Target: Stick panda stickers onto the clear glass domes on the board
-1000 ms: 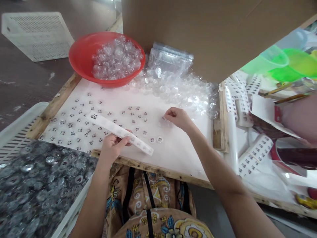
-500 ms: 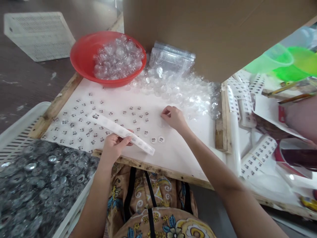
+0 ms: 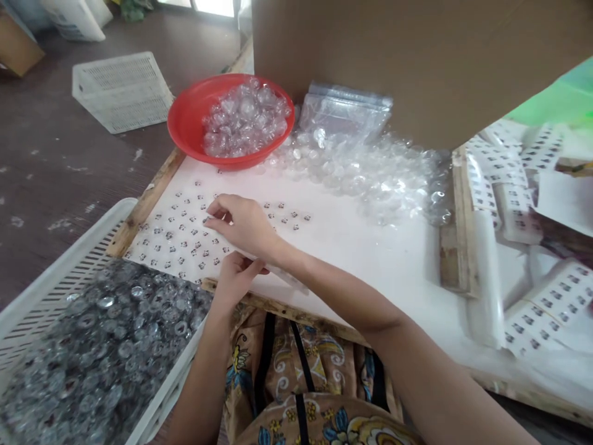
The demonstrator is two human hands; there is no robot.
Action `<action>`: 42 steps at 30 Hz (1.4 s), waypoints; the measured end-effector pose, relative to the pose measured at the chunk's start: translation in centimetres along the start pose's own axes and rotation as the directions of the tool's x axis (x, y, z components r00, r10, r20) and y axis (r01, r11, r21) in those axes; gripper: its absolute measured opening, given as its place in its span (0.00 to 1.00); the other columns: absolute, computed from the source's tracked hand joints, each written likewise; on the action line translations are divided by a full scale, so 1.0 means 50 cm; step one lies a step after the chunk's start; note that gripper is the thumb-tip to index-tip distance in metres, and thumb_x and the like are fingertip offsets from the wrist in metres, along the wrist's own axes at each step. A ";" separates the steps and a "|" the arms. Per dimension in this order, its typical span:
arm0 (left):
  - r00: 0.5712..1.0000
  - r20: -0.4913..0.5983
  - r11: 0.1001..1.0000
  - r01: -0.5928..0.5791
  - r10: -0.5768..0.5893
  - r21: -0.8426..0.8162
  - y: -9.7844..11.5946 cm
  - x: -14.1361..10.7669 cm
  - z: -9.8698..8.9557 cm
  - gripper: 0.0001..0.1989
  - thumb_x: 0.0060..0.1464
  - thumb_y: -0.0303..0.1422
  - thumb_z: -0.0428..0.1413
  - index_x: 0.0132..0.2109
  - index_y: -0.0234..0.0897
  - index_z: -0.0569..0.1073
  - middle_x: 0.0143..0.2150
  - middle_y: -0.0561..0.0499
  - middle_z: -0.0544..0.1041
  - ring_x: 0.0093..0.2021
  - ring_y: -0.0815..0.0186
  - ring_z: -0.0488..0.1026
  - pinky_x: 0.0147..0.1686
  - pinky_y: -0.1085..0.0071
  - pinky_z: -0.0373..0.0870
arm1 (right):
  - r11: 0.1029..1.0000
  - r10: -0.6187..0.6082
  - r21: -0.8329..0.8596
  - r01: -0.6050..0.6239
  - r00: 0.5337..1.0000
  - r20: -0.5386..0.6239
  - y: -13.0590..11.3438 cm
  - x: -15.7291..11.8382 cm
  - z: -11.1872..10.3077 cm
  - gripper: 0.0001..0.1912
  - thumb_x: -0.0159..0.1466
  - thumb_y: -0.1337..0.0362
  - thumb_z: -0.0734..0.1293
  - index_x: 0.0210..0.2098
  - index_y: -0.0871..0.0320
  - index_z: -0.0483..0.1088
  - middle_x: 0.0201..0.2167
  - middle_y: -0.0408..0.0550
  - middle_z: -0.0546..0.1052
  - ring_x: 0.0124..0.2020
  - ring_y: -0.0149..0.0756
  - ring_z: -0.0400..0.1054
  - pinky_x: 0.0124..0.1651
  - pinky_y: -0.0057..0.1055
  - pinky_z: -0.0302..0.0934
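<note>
My left hand (image 3: 238, 278) is closed on a strip of stickers (image 3: 291, 279) near the front edge of the board; only its right end shows past my right forearm. My right hand (image 3: 245, 225) is just above, crossing over the strip, with thumb and fingers pinched at its far left. What sits between those fingertips is too small to make out. Around them, many small clear discs with panda prints (image 3: 183, 227) lie spread over the white board (image 3: 352, 259). Plain clear discs (image 3: 370, 176) are heaped farther back.
A red bowl (image 3: 185, 127) of clear round pieces stands at the back left, beside clear plastic bags (image 3: 345, 114) and a tall cardboard sheet (image 3: 370, 55). A white basket (image 3: 60, 272) full of clear pieces is at lower left. Panda sticker sheets (image 3: 551, 303) lie right, beyond a wooden edge (image 3: 463, 235).
My right hand has moved left from the bare middle of the board to above the strip. The view has shifted left. My left hand keeps hold of the strip.
</note>
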State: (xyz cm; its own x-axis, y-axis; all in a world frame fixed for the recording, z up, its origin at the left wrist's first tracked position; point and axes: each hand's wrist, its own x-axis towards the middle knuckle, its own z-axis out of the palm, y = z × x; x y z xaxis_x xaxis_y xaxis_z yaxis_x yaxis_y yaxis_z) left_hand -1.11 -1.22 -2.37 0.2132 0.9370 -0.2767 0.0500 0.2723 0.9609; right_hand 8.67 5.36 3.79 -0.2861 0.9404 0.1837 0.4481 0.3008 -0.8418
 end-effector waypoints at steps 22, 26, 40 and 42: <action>0.999 0.037 0.994 -0.029 0.033 -0.103 -0.002 -0.005 0.001 0.18 0.45 0.40 0.67 0.41 0.32 0.81 0.34 0.46 0.81 0.35 0.59 0.78 0.35 0.67 0.80 | 0.802 0.545 -0.200 -0.563 0.827 -0.139 0.211 -0.230 -0.261 0.05 0.57 0.62 0.67 0.26 0.56 0.68 0.23 0.42 0.70 0.25 0.30 0.61 0.28 0.29 0.54; 0.999 0.024 0.993 -0.031 0.034 -0.111 0.000 -0.007 0.002 0.19 0.45 0.40 0.67 0.41 0.31 0.81 0.34 0.46 0.81 0.35 0.59 0.79 0.35 0.67 0.80 | 0.780 0.561 -0.248 -0.574 0.818 -0.129 0.222 -0.220 -0.254 0.04 0.57 0.63 0.67 0.27 0.56 0.69 0.25 0.43 0.72 0.27 0.31 0.63 0.29 0.29 0.55; 0.997 0.076 0.994 -0.015 0.024 -0.108 0.006 -0.012 0.001 0.17 0.48 0.39 0.66 0.42 0.32 0.81 0.35 0.46 0.81 0.35 0.60 0.79 0.35 0.67 0.79 | 0.790 0.450 -0.408 -0.458 0.885 -0.123 0.193 -0.182 -0.190 0.11 0.61 0.72 0.65 0.43 0.57 0.69 0.33 0.46 0.78 0.30 0.35 0.68 0.36 0.31 0.57; 0.997 0.078 0.995 -0.009 0.017 -0.104 0.010 -0.013 0.003 0.16 0.48 0.39 0.66 0.40 0.33 0.81 0.34 0.47 0.81 0.32 0.61 0.78 0.33 0.68 0.79 | 0.815 0.384 -0.405 -0.414 0.910 -0.158 0.166 -0.160 -0.173 0.09 0.63 0.72 0.62 0.42 0.57 0.69 0.34 0.48 0.79 0.33 0.36 0.69 0.37 0.32 0.58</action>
State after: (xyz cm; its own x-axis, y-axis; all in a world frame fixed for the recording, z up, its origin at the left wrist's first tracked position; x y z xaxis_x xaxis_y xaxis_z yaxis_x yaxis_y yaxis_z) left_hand -1.07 -1.71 -1.72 0.2893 0.9218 -0.2581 -0.0539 0.2849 0.9570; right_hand 21.98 1.69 -0.27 0.0456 0.9961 -0.0761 0.8270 -0.0804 -0.5564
